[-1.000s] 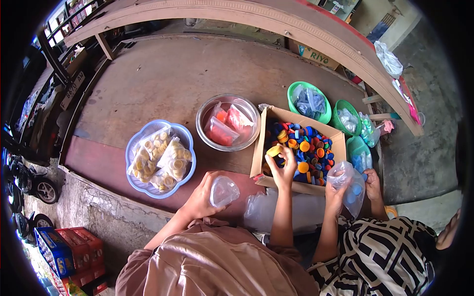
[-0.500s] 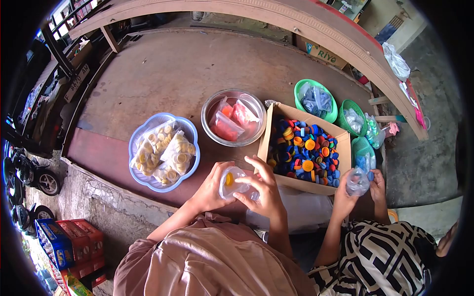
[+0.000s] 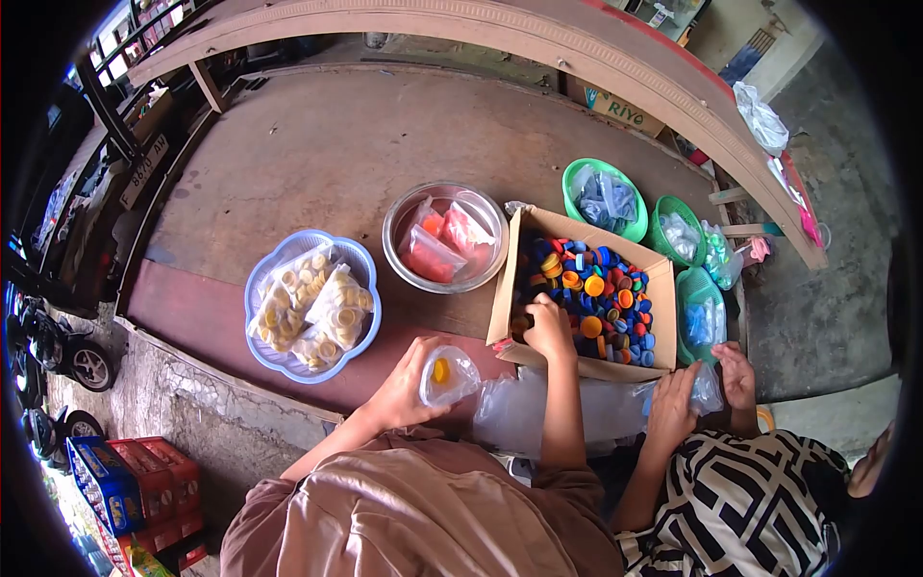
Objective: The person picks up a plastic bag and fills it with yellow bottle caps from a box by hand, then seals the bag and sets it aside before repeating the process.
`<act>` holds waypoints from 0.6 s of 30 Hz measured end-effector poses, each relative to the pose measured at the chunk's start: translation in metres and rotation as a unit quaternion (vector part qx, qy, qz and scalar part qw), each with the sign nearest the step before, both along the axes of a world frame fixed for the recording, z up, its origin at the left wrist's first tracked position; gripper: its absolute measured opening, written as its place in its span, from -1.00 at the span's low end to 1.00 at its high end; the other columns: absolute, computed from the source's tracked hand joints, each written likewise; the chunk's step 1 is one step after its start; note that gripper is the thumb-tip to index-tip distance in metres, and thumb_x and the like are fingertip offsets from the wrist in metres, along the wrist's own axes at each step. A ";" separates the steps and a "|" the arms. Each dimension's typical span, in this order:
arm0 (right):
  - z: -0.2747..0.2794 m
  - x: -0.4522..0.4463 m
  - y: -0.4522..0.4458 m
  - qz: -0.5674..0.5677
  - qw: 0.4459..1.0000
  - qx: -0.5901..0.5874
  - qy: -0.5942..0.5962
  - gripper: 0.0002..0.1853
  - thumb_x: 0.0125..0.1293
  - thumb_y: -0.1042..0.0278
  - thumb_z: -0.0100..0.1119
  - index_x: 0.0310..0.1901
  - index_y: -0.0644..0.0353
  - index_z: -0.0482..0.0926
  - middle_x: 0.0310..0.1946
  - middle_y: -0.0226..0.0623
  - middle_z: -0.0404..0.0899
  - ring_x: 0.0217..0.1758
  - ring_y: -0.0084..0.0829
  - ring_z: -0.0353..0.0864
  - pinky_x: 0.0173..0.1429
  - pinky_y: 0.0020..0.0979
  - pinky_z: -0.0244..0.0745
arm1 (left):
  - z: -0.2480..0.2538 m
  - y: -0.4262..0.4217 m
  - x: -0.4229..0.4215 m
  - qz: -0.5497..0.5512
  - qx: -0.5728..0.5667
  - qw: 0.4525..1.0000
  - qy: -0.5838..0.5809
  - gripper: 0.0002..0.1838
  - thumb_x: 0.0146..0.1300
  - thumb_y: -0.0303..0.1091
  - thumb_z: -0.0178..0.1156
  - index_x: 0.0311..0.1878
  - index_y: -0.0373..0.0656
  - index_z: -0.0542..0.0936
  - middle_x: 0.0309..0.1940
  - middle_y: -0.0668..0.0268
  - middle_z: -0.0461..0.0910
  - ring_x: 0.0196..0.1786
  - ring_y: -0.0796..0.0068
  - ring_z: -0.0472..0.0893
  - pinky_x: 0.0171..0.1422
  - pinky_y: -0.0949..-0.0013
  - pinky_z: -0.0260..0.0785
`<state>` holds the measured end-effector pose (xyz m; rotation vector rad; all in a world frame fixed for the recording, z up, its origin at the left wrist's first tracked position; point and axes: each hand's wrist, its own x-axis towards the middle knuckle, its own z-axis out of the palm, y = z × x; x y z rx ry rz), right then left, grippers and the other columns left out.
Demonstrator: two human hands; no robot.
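Note:
My left hand (image 3: 408, 387) is closed on a clear plastic bag (image 3: 461, 381), with a yellow cap (image 3: 441, 371) showing inside it. Reaching into the near left corner of the cardboard box (image 3: 615, 367), my right hand (image 3: 549, 330) has its fingers curled down among the caps; what they hold, if anything, is hidden. Mixed blue, orange, yellow and red caps (image 3: 593, 287) fill the box. A steel bowl (image 3: 388, 245) with bags of red and pink caps stands left of the box. Farther left, a blue basket (image 3: 252, 288) bears bags of pale yellow caps.
At the right, a co-worker's hands (image 3: 672, 406) hold a clear bag (image 3: 707, 388). Green baskets (image 3: 642, 231) with bagged caps stand behind and right of the box. Flat plastic bags (image 3: 538, 413) lie at the table's front edge. A wooden rail (image 3: 461, 17) crosses the far side.
My right hand has gone from the bag back into the box. The yellow cap, earlier in my right fingers, now lies in the bag. The co-worker's hands have moved lower.

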<state>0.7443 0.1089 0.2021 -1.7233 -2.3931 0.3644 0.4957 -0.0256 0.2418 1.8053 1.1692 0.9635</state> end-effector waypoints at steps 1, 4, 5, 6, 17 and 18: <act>-0.004 0.000 0.002 -0.001 1.000 0.017 0.011 -0.73 -0.22 0.59 0.17 -0.36 0.19 0.63 -0.30 -0.22 0.52 -0.17 -0.16 0.53 -0.08 -0.21 0.42 | -0.001 0.000 0.000 0.004 -0.001 1.000 -0.001 -0.11 -0.28 -0.39 0.41 0.19 -0.28 0.16 0.09 -0.01 0.26 0.17 -0.01 0.30 0.27 0.18 0.19; -0.010 0.005 0.004 -0.024 0.993 -0.007 0.111 -0.74 -0.22 0.59 0.17 -0.37 0.19 0.63 -0.26 -0.21 0.49 -0.15 -0.16 0.51 -0.07 -0.20 0.41 | -0.002 0.000 -0.001 0.012 -0.004 1.000 -0.002 -0.11 -0.27 -0.39 0.41 0.19 -0.29 0.16 0.10 -0.01 0.25 0.18 -0.01 0.30 0.27 0.18 0.19; -0.010 0.007 0.004 -0.034 0.987 -0.028 0.155 -0.74 -0.22 0.59 0.17 -0.38 0.19 0.63 -0.24 -0.21 0.48 -0.13 -0.16 0.50 -0.07 -0.20 0.40 | -0.003 0.000 -0.001 0.013 -0.004 1.000 -0.003 -0.11 -0.26 -0.38 0.41 0.19 -0.29 0.16 0.10 -0.01 0.25 0.18 -0.01 0.30 0.27 0.18 0.19; -0.010 0.008 0.004 -0.017 0.994 -0.007 0.110 -0.75 -0.22 0.60 0.16 -0.38 0.18 0.63 -0.22 -0.21 0.47 -0.11 -0.16 0.47 -0.05 -0.20 0.39 | -0.003 0.000 -0.001 0.014 -0.005 1.000 -0.004 -0.11 -0.26 -0.38 0.41 0.19 -0.29 0.16 0.10 -0.01 0.25 0.18 -0.01 0.30 0.27 0.18 0.19; -0.008 0.008 0.003 0.032 0.999 0.022 -0.005 -0.69 -0.26 0.65 0.15 -0.35 0.23 0.63 -0.10 -0.19 0.42 0.02 -0.14 0.38 0.04 -0.19 0.35 | -0.009 0.000 -0.002 0.027 -0.006 1.000 0.000 -0.12 -0.22 -0.35 0.44 0.20 -0.25 0.18 0.06 0.04 0.29 0.14 0.06 0.35 0.21 0.20 0.24; -0.010 0.006 0.005 0.032 0.998 0.018 -0.042 -0.71 -0.24 0.64 0.16 -0.37 0.20 0.63 -0.12 -0.20 0.43 0.01 -0.15 0.39 0.04 -0.18 0.34 | -0.010 -0.001 -0.002 0.036 -0.012 0.999 0.006 -0.13 -0.21 -0.34 0.44 0.20 -0.23 0.19 0.05 0.06 0.30 0.13 0.08 0.37 0.19 0.21 0.26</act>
